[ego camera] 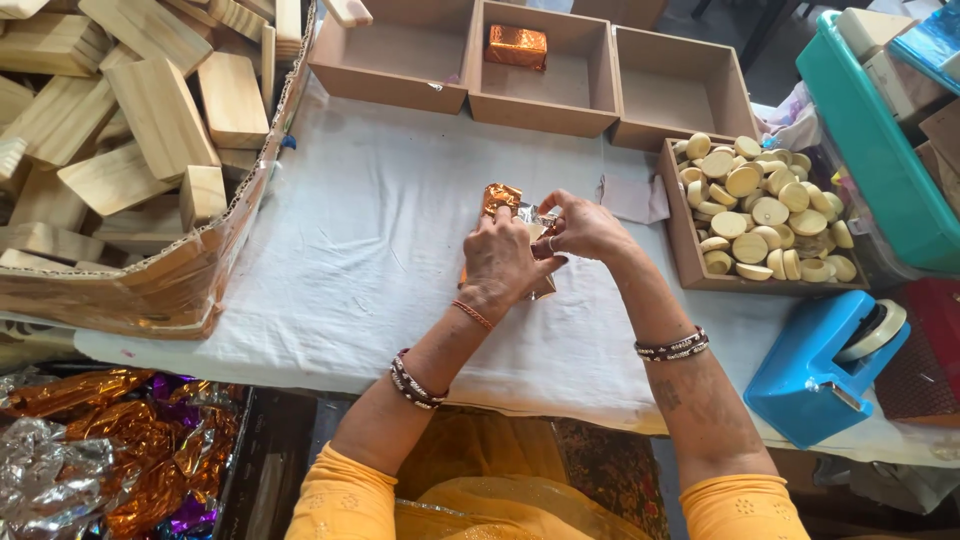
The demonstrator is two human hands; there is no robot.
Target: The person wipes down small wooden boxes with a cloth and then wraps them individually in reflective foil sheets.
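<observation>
My left hand point(497, 262) presses down on a block half wrapped in shiny orange foil point(500, 198) on the white cloth point(350, 250). My right hand point(580, 228) pinches the foil's edge at the block's right side, with a clear strip of tape between the fingers. Most of the block is hidden under both hands; only its far foil-covered end shows.
A carton of pale wooden blocks point(130, 130) stands at the left. Three brown trays sit at the back; the middle one point(590, 100) holds an orange wrapped block point(516, 46). A tray of round wooden discs point(765, 210) and a blue tape dispenser point(825, 360) are right. Foil sheets point(100, 450) lie lower left.
</observation>
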